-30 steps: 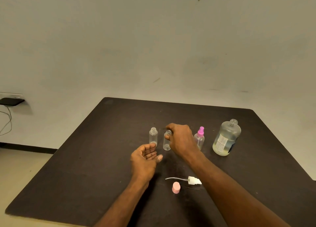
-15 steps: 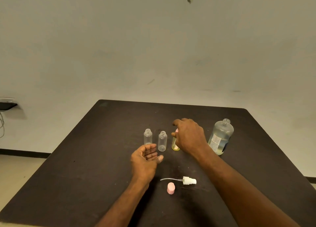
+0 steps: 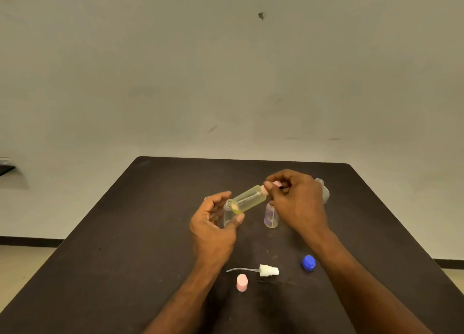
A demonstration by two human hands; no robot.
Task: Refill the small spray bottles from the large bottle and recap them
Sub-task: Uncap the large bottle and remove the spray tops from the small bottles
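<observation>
The fingers point(image 3: 270, 188) of our right hand point(image 3: 296, 203) pinch the pink top of a tilted small bottle point(image 3: 248, 199) of yellow liquid, above the worktop point(image 3: 140, 233). Our left hand point(image 3: 213, 227) is open beneath its base. The large bottle point(image 3: 324, 191) stands behind our right hand.

Dark table point(image 3: 130, 233) before a plain wall point(image 3: 226, 69)

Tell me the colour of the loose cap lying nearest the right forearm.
Blue: the loose cap lies on the dark table, clearest in the head view.
</observation>
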